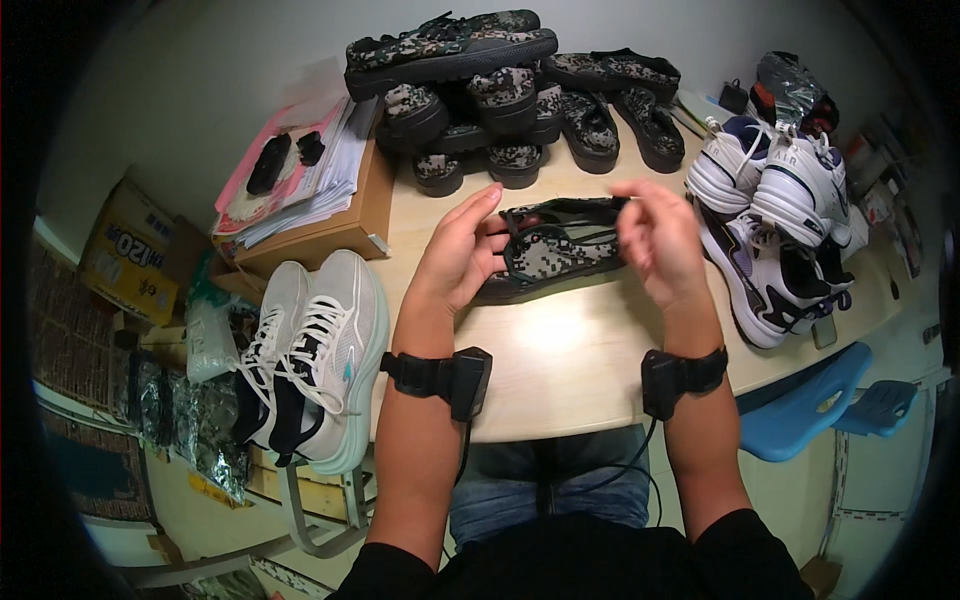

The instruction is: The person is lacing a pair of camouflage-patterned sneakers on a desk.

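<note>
A shoe [562, 254] with a grey, black and white pixel camouflage upper and a dark sole lies sideways on the table in front of me. My left hand [462, 248] is at its left end, thumb raised and fingers stretched out against the edge of the upper. Over the right end, my right hand [664, 243] has its index finger extended to the left and the other fingers bent beside the shoe. It is slightly blurred, and whether it touches the shoe is unclear. Neither hand visibly grips the shoe. A black strapped device sits on each forearm.
More camouflage shoes [450, 62] are piled at the back of the table. Grey-white sneakers [335, 340] stand at the left edge, by a cardboard box [375, 205] topped with papers [325, 175]. White sneakers [800, 190] are stacked right. A blue chair [810, 405] stands at right.
</note>
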Demonstrator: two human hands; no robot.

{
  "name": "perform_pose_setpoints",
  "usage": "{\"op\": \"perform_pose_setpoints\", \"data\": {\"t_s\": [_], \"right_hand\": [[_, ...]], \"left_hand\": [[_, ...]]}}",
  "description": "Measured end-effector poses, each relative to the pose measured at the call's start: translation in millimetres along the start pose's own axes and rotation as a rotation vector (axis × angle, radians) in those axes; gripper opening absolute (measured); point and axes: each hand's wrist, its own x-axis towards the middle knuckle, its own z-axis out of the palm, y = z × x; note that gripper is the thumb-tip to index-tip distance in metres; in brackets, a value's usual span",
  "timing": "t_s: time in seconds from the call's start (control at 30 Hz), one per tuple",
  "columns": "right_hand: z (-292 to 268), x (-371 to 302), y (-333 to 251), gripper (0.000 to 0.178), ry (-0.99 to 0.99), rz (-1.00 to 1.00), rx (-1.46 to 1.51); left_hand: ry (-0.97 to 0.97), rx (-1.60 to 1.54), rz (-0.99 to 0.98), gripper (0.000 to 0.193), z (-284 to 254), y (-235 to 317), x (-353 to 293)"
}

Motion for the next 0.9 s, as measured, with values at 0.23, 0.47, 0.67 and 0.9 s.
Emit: {"op": "perform_pose_setpoints", "data": {"t_s": [0.23,0.47,0.67,0.9], "right_hand": [[35.0,-13.0,14.8,0.035,-0.388,0.294,-0.146],[32.2,-8.3,25.0,0.032,-0.394,0.37,-0.064],[24.2,-8.1,20.8,0.027,-0.405,0.301,0.073],[15.4,-10.9,6.9,0.029,-0.477,0.222,0.276]], "left_hand": [[0.002,0.0,0.105,0.067,0.1,-0.2,0.0],[-0.163,-0.021,0.101,0.078,7.0,1.6,-5.9],[-0.184,-0.069,0.085,0.081,5.5,-2.5,-0.3],[-0.157,-0.063,0.106,0.077,4.9,-0.2,-1.4]]}}
